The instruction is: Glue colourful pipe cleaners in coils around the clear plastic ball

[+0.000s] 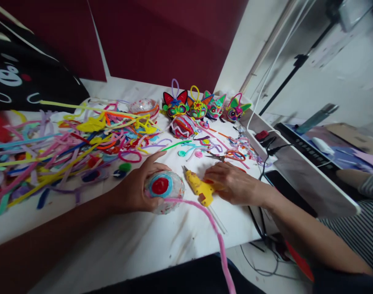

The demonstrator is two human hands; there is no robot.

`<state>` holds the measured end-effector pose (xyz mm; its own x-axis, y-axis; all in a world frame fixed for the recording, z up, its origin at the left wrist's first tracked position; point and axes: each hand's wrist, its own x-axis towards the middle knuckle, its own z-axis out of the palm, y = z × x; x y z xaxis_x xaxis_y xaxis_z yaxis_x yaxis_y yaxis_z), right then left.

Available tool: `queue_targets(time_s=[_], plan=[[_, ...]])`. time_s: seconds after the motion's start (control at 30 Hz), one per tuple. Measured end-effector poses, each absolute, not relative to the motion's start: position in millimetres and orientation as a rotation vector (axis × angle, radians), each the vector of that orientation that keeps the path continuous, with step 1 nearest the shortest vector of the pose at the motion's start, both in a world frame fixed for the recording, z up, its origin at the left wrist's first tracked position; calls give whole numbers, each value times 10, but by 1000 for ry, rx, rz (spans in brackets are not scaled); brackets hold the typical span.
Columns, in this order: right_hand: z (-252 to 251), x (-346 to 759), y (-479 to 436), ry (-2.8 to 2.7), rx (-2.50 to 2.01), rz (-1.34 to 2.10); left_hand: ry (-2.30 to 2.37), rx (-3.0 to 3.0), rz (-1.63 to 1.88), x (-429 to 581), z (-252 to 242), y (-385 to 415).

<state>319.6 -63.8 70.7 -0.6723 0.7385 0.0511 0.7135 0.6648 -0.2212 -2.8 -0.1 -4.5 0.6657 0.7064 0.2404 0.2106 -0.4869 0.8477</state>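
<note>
My left hand (137,183) is wrapped round a clear ball (174,185) with coloured specks. On the ball's near side sits a disc of coiled pipe cleaner, red (160,185) within light blue. From the ball a pink pipe cleaner (215,228) trails down past the table edge, its near end out of frame. To the right, my right hand (232,183) closes round the handle of a yellow hot glue gun (200,188). The gun's nozzle points up and left, and a clear glue stick (218,220) sticks out behind. Just beyond this hand lie scissors (215,157).
A heap of colourful pipe cleaners (58,155) spreads over the left. Several finished animal-head ornaments (198,106) stand at the back, near a striped ball (183,126). On the right are a phone (289,192), cables, a power strip (263,135) and another person's striped clothing (351,228).
</note>
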Motion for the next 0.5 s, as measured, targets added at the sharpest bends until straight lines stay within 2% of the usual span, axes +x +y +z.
queue_targets(time_s=[0.1, 0.27, 0.5], plan=[[844, 3033, -784, -2547, -1197, 431, 711, 2057, 741, -22, -43, 13], [850, 2638, -970, -2201, -1270, 990, 709, 2090, 767, -5, 24, -30], [771, 2518, -773, -2194, -1302, 870, 732, 2100, 732, 9, -1, -21]])
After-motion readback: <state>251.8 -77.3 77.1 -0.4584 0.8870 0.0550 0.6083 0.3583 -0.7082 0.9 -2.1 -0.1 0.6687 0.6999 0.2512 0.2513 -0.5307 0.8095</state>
